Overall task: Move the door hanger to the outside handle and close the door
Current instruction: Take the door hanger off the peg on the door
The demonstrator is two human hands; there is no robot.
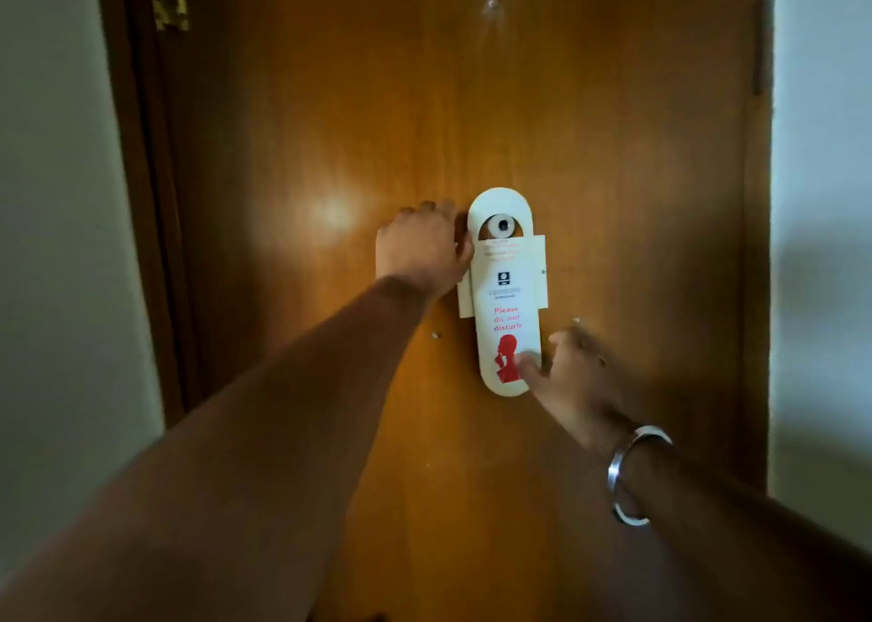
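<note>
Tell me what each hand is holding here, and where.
Right hand pinches the door hanger at its lower end. Left hand rests at its upper left edge; a grip cannot be told.

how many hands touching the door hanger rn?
2. Left hand is at the door hanger's upper left edge, beside the knob. Right hand has its thumb on the lower end, over the red figure. Left fingertips are hidden.
</note>
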